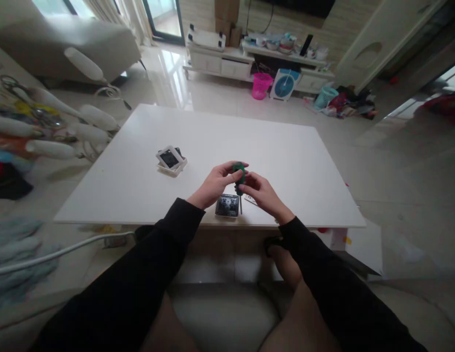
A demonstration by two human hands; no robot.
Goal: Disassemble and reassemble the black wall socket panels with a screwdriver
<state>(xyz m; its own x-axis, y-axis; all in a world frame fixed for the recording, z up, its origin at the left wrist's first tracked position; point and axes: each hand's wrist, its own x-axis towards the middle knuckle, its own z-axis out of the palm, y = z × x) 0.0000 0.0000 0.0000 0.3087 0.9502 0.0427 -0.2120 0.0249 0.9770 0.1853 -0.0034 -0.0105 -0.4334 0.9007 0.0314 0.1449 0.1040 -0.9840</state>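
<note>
Both my hands meet over the near edge of the white table (220,142). My left hand (213,186) pinches the top of a green-handled screwdriver (239,175), fingers closed round the handle. My right hand (262,193) also grips the handle from the right side. The screwdriver stands upright, its metal shaft pointing down beside a grey wall-socket module (227,205) lying on the table just below my hands. A small white part (250,199) lies under my right hand. Farther left sits a white socket faceplate stack (170,160).
A clothes rack with white pegs (58,127) stands at the left. A white cable (58,252) runs on the floor below the table. A TV cabinet (249,63), pink basket (261,85) and a fan (284,84) stand at the back. My knees are under the table edge.
</note>
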